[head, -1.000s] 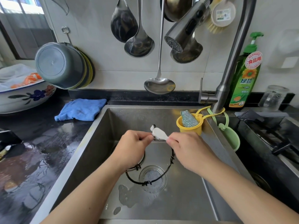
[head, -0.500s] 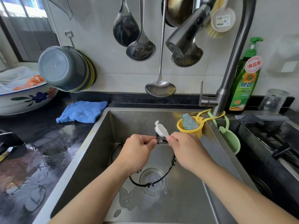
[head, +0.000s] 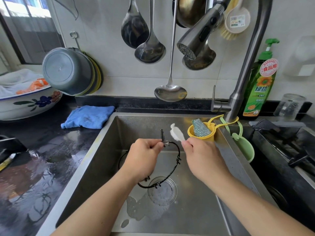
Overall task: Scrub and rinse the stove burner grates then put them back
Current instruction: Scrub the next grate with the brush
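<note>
1. My left hand grips the burner grate, a thin black wire ring with small prongs, fingers curled round its top by one upright prong. A second ago that spot sat lower; I have since lifted and tilted the ring, so its far edge now stands up over the sink while its low edge hangs just above the drain.
2. My right hand pinches the handle of a small white brush, fingers closed tight round it. Its head was down against the wire between my hands a second ago; now it points up and away, clear of the ring.
3. I judge this a pause between scrub strokes: one stretch is done and I am turning the ring to reach the next prong. Rinsing and putting it back are not yet done.
4. Around me, from the left: a flowered bowl, a grey pot hung on the wall, a blue cloth on the wet black counter, and ladles hanging over the sink.
5. Further right: the tap head hangs above the sink with no water running, a yellow cup holding a scourer clips close behind my right hand, then the green soap bottle and the stove.
6. That cup crowds the brush's backswing; the hanging ladles are close above any higher lift.
</note>
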A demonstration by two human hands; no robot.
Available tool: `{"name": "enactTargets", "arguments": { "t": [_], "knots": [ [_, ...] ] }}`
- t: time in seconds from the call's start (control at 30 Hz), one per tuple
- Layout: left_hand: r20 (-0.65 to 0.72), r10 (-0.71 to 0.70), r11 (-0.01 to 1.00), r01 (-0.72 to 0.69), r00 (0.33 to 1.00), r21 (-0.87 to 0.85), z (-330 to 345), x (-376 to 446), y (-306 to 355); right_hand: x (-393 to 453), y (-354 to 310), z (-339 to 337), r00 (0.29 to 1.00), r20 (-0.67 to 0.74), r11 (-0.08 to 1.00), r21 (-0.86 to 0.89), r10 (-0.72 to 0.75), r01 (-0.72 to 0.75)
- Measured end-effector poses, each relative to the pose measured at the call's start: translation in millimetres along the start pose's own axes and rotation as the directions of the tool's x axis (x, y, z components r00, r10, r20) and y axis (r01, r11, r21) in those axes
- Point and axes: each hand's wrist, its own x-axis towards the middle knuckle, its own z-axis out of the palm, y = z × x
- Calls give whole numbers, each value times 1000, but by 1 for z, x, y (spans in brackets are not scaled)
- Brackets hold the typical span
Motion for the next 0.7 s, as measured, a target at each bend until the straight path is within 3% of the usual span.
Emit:
{"name": "enactTargets", "arguments": {
  "t": [0.17, 0.3, 0.47, 0.6, 0.7],
  "knots": [
    [57, -6, 1000, 5, 998, 12, 0, 0, 3, -2, -12, 6, 990, 76, 993, -7, -118, 119],
    [69, 4, 1000, -4, 998, 6, 2, -3, 6, 0, -13, 5, 997, 13, 997, -28, -76, 76],
    [66, -11, 1000, 13, 998, -23, -1, -1, 4, -8, -16, 3, 991, 94, 995, -18, -95, 97],
    [124, 3, 1000, -4, 992, 8, 7, -5, 6, 5, -11, 3, 999, -14, 999, -7, -36, 36],
    [6, -26, 1000, 26, 1000, -13, 1, -2, 7, 5, 2, 4, 998, 21, 998, -27, 65, -64]
  ]
}}
